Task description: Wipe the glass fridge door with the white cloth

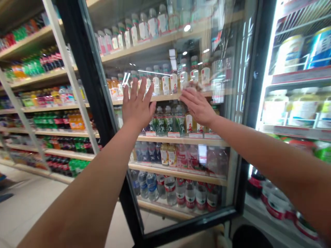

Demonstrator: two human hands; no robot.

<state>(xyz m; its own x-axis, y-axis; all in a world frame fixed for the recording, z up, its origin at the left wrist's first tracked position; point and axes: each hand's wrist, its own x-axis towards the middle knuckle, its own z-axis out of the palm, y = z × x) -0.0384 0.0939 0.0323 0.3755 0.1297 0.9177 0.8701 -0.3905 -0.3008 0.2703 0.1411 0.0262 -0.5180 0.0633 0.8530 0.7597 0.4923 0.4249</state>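
My left hand (138,103) lies flat with fingers spread against the glass pane (165,124) of a black-framed cooler door. Higher on the right side of that pane, my right hand (198,106) presses a small crumpled brown-and-white cloth (193,86) to the glass. Its fingers are together, and they and the palm cover most of the cloth. The door frame (191,224) stands swung outward. Through the glass show wooden shelves with rows of bottles (170,119), and bright reflections lie over them.
On the right is the lit cooler interior, with cans (291,53) and bottles (275,106) on wire shelves. Shelves of soda bottles (51,120) run along the left, above a pale tiled floor (38,206). A dark round object (249,236) sits at the bottom right.
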